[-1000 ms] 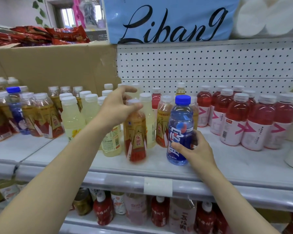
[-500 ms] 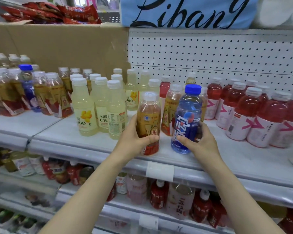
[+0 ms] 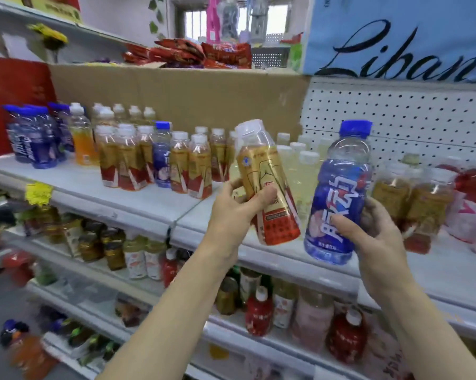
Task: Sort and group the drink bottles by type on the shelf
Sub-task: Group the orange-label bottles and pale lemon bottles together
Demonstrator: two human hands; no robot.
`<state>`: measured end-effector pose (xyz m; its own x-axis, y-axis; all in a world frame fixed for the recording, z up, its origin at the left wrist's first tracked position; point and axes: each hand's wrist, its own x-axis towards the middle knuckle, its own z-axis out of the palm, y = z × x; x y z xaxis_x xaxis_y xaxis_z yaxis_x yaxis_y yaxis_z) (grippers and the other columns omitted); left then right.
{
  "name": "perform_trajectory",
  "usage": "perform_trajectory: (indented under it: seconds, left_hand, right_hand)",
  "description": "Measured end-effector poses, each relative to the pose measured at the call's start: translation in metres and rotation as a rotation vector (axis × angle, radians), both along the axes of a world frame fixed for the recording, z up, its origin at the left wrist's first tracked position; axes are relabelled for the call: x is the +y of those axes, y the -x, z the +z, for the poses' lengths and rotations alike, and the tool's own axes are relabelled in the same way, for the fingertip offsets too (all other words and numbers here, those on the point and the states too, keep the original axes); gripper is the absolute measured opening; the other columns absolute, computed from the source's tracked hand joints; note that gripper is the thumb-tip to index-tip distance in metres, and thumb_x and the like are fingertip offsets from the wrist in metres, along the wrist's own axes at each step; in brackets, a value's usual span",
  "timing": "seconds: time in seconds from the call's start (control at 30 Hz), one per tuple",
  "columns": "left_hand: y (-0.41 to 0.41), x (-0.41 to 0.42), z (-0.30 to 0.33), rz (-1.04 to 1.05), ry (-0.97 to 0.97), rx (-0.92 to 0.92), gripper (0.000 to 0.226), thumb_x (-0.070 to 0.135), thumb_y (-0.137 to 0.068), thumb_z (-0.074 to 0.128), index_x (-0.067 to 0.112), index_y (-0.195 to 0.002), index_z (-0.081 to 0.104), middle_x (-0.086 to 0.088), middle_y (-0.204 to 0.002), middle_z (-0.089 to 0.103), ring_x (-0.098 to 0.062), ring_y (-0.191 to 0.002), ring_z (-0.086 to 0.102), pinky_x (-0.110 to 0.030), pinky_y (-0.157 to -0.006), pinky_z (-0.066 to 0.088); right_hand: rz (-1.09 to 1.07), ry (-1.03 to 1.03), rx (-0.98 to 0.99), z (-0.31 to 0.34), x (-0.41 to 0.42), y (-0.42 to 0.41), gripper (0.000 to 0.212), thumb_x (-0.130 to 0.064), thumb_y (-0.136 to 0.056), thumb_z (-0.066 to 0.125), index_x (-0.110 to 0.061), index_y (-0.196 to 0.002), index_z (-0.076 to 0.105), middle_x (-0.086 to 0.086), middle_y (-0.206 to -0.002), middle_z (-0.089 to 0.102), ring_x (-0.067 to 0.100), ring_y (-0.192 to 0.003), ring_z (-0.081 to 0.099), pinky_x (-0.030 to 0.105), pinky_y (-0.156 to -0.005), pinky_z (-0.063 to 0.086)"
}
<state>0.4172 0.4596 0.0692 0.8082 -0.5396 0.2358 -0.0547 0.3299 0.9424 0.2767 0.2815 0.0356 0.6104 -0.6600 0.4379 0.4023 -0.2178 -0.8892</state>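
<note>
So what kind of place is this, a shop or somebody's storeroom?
Most likely a small grocery shop. Tiered retail shelves carry rows of drink bottles in many copies, a yellow price tag is clipped to the shelf edge, and packaged snacks are piled above.

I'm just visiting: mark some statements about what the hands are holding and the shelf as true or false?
1. The left hand holds an amber bottle. True.
2. The right hand holds a red drink. False: it holds a blue bottle.
3. Both held bottles stand on the shelf. False: both are lifted, the amber one tilted.
4. Blue bottles are grouped at the shelf's far left. True.
5. One blue bottle stands among amber ones. True.
</note>
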Motion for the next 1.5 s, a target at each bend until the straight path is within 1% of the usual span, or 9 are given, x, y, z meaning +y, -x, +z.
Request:
perform_trajectory:
  seconds: [0.17, 0.37, 0.47, 0.63, 0.83, 1.0, 1.13, 1.3, 1.5]
  left_hand:
    - [-0.068, 0.131, -0.012, 0.122, -0.034, 0.048, 0.072, 0.042, -0.062, 0.080, 0.017, -0.125, 0.055, -0.006, -0.097, 0.079, -0.022, -0.078, 0.075, -0.029, -0.063, 0.055]
    - [-0.153, 0.230, -0.019, 0.224, -0.057, 0.076, 0.061, 0.029, -0.075, 0.080, 0.018, -0.127, 0.051, -0.003, -0.096, 0.079, -0.018, -0.083, 0.076, -0.031, -0.065, 0.057]
    - [-0.192, 0.236, -0.020, 0.195, -0.057, 0.094, 0.053, 0.016, -0.084, 0.078, 0.019, -0.129, 0.050, -0.006, -0.106, 0.077, -0.018, -0.091, 0.076, -0.031, -0.069, 0.057]
    - [-0.260, 0.206, -0.024, 0.107, -0.078, 0.098, 0.047, 0.008, -0.083, 0.079, 0.010, -0.125, 0.058, -0.008, -0.117, 0.072, -0.024, -0.106, 0.071, -0.045, -0.097, 0.055]
    - [-0.322, 0.156, -0.042, -0.002, -0.133, 0.180, 0.079, 0.003, -0.081, 0.081, 0.008, -0.146, 0.037, -0.008, -0.125, 0.066, -0.022, -0.104, 0.067, -0.034, -0.074, 0.052]
    - [-0.352, 0.134, -0.054, -0.148, -0.318, -0.040, 0.073, 0.014, -0.083, 0.082, 0.021, -0.142, 0.040, 0.003, -0.126, 0.064, -0.016, -0.118, 0.060, -0.043, -0.106, 0.046]
    - [-0.370, 0.109, -0.056, -0.194, -0.483, -0.366, 0.074, 0.041, -0.077, 0.086, 0.029, -0.138, 0.047, 0.005, -0.133, 0.059, -0.013, -0.122, 0.058, -0.039, -0.103, 0.049]
    - [-0.376, 0.082, -0.050, -0.196, -0.566, -0.541, 0.100, 0.077, -0.051, 0.072, 0.031, -0.138, 0.051, 0.003, -0.127, 0.060, -0.014, -0.115, 0.060, -0.043, -0.101, 0.054]
    - [-0.418, 0.080, 0.017, 0.124, -0.246, -0.670, 0.075, 0.044, -0.094, 0.067, 0.018, -0.156, 0.034, 0.000, -0.147, 0.042, -0.008, -0.134, 0.039, -0.024, -0.111, 0.033]
  right_hand:
    - [0.191, -0.158, -0.083, -0.001, 0.108, -0.100, 0.084, -0.035, -0.059, 0.095, -0.008, -0.130, 0.060, 0.007, -0.106, 0.077, 0.024, -0.091, 0.074, 0.040, -0.077, 0.059]
    - [0.249, -0.222, -0.102, -0.001, 0.211, -0.178, 0.095, -0.046, -0.050, 0.098, -0.010, -0.130, 0.061, 0.005, -0.109, 0.076, 0.024, -0.092, 0.075, 0.034, -0.072, 0.061]
    - [0.219, -0.186, -0.101, 0.007, 0.225, -0.202, 0.067, -0.029, -0.071, 0.086, -0.010, -0.130, 0.061, 0.001, -0.105, 0.077, 0.022, -0.093, 0.075, 0.032, -0.073, 0.060]
    - [0.152, -0.154, -0.124, 0.021, 0.222, -0.235, 0.067, -0.024, -0.076, 0.079, -0.007, -0.138, 0.057, 0.008, -0.115, 0.074, 0.029, -0.102, 0.072, 0.038, -0.080, 0.060]
    - [0.086, -0.172, -0.163, 0.007, 0.209, -0.277, 0.073, -0.029, -0.072, 0.084, -0.009, -0.137, 0.058, 0.011, -0.118, 0.074, 0.030, -0.102, 0.073, 0.037, -0.077, 0.060]
    - [-0.011, -0.221, -0.181, 0.004, 0.201, -0.319, 0.088, -0.038, -0.062, 0.093, -0.009, -0.137, 0.057, 0.009, -0.119, 0.073, 0.034, -0.109, 0.071, 0.041, -0.082, 0.060]
    - [-0.065, -0.226, -0.234, 0.012, 0.197, -0.347, 0.092, -0.043, -0.057, 0.096, -0.011, -0.134, 0.059, 0.007, -0.116, 0.074, 0.029, -0.105, 0.072, 0.038, -0.081, 0.060]
    - [-0.106, -0.185, -0.238, 0.016, 0.188, -0.359, 0.058, -0.023, -0.077, 0.075, -0.011, -0.132, 0.060, 0.004, -0.112, 0.074, 0.025, -0.101, 0.072, 0.037, -0.080, 0.060]
    - [-0.167, -0.174, -0.243, 0.008, 0.192, -0.359, 0.058, -0.020, -0.076, 0.073, -0.014, -0.132, 0.060, 0.002, -0.109, 0.076, 0.022, -0.095, 0.074, 0.031, -0.073, 0.061]
